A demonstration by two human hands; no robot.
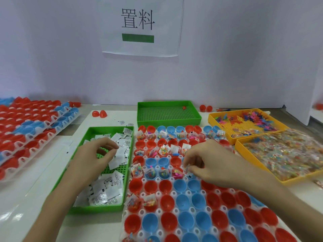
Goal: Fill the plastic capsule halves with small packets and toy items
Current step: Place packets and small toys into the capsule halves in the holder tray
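A clear holder tray [176,190] of red and blue capsule halves [185,220] is taking up the middle of the table, with stacked trays of more halves [31,130] sitting well off to the left. The far rows are already holding clear packets of coloured toy bits; most of the near rows are lying empty. Two yellow trays are sitting to the right — the nearer one [251,158] heaped with clear bead packets [290,154], the farther one [244,126] holding loose plastic toy figures. A green tray [78,149] of white packets [104,191] is lying just beside the holder on the left, and another green tray [167,112] behind is nearly bare.

The left hand [94,158] is hovering over the white packets, thumb and forefinger pinched, though whether a packet is caught between them I cannot tell. The right hand [206,163] is pinching a small clear packet [186,169] over the middle rows, lowering toward a cup.

The risk here is a miscount — with both hands working at once, a cup could be skipped or doubled. Packets perched on rims, as several are, could also slide out if the tray is knocked.
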